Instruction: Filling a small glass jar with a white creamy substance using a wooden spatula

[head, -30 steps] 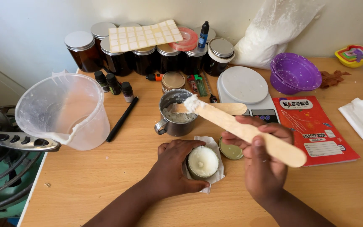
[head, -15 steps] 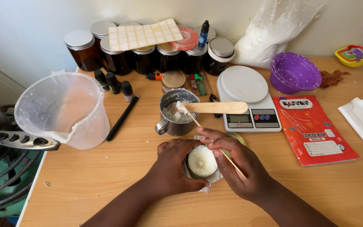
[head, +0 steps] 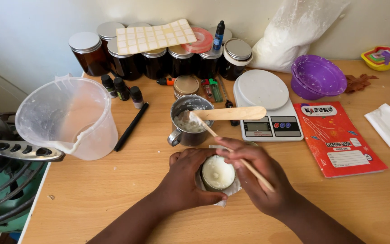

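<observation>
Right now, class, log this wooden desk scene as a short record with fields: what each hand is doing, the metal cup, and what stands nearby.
left hand: left hand cups the small round tin of white wax
right hand: right hand holds a thin wooden stick beside the tin
metal cup: small steel cup with whitish contents; flat wooden spatula lies across its rim
left of cup: clear plastic jug, black pen
right of cup: white digital scale, red exercise book
back row: dark brown glass jars
</observation>
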